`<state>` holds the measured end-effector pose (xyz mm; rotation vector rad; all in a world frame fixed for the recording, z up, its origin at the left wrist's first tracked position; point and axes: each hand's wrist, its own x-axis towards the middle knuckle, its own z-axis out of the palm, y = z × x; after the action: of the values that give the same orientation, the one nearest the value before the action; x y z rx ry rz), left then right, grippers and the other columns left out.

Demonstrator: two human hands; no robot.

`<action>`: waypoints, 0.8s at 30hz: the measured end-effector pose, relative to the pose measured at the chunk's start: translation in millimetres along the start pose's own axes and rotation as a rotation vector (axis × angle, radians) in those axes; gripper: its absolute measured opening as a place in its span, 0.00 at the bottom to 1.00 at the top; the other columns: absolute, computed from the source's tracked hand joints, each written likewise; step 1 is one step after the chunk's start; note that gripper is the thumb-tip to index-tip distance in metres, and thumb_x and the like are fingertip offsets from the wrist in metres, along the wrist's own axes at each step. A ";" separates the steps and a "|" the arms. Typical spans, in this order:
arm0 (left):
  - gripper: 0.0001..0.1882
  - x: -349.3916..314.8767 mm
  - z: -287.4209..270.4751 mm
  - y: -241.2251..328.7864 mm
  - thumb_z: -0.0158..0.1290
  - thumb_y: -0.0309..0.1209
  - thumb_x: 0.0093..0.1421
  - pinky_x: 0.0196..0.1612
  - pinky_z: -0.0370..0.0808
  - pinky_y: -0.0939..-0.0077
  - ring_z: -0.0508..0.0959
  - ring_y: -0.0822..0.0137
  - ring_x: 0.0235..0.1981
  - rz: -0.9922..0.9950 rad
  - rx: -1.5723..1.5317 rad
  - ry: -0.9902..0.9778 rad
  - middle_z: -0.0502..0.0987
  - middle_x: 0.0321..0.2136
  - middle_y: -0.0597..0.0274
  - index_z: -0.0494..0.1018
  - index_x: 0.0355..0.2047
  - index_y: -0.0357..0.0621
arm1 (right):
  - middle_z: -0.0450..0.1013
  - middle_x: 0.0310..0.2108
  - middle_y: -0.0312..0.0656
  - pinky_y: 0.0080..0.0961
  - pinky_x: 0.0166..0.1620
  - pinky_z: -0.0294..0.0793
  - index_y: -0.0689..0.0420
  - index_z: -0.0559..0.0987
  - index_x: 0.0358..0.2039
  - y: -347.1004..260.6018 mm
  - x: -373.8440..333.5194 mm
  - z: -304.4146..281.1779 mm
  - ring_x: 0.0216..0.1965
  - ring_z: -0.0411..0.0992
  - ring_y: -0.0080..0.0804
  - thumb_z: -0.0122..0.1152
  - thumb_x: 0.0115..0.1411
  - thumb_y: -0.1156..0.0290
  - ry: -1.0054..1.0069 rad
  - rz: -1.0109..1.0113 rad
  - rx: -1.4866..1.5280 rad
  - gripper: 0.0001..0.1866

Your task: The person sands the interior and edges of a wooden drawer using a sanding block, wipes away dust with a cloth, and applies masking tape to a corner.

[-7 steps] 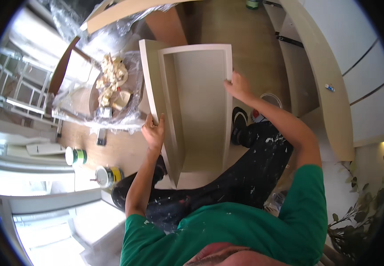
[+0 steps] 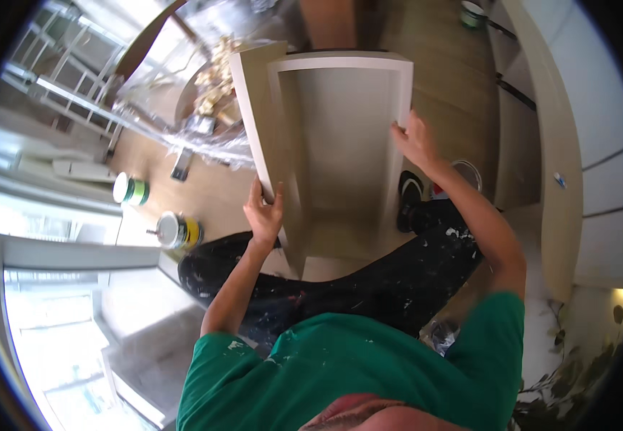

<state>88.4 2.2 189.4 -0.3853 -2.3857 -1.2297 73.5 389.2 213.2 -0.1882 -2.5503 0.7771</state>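
Between my knees stands a beige drawer point(image 2: 347, 129), its open side toward me and its wider front panel point(image 2: 254, 122) on the left. My left hand point(image 2: 263, 215) grips the edge of that panel, thumb on the inner side and fingers on the outer. On the opposite side, my right hand point(image 2: 417, 144) is closed around the long side wall, a little higher up. The drawer's inside holds nothing visible. Its back and the fingertips behind the edges are hidden.
Plastic sheeting point(image 2: 160, 118) and a crumpled pile point(image 2: 218, 82) lie at the far left, near a white ladder point(image 2: 74, 100). Paint cans point(image 2: 171, 230) stand left of my leg. A bucket point(image 2: 467, 172) sits behind my right shoe; a cabinet point(image 2: 513, 136) lines the right.
The whole view has turned and shifted. The drawer and both hands now appear farther right and slightly higher in the picture. Both hands keep their hold.
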 end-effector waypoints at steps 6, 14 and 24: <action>0.33 29.4 -60.6 54.8 0.62 0.29 0.63 0.50 0.79 0.65 0.81 0.53 0.53 0.043 -0.164 0.149 0.79 0.52 0.43 0.64 0.65 0.32 | 0.75 0.18 0.53 0.47 0.27 0.76 0.67 0.71 0.54 -54.4 2.2 -7.4 0.20 0.76 0.55 0.64 0.60 0.65 -0.050 -0.162 0.121 0.26; 0.21 125.7 -140.3 145.5 0.56 0.28 0.62 0.63 0.69 0.65 0.73 0.59 0.63 0.005 -0.317 -0.001 0.73 0.63 0.45 0.75 0.56 0.36 | 0.74 0.16 0.50 0.45 0.25 0.75 0.66 0.70 0.57 -75.7 11.5 -14.3 0.18 0.76 0.52 0.64 0.60 0.66 -0.092 -0.324 0.064 0.27; 0.06 100.5 -135.9 128.0 0.47 0.19 0.52 0.73 0.54 0.52 0.63 0.45 0.70 0.184 -0.329 0.064 0.79 0.55 0.43 0.74 0.29 0.33 | 0.78 0.39 0.59 0.42 0.44 0.78 0.67 0.69 0.62 -98.4 -15.0 -34.5 0.41 0.79 0.54 0.63 0.61 0.69 0.076 -0.338 0.267 0.30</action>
<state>88.8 -31.5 398.7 -0.6402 -2.0432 -1.5223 103.4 320.6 287.4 0.2861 -2.2922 0.9409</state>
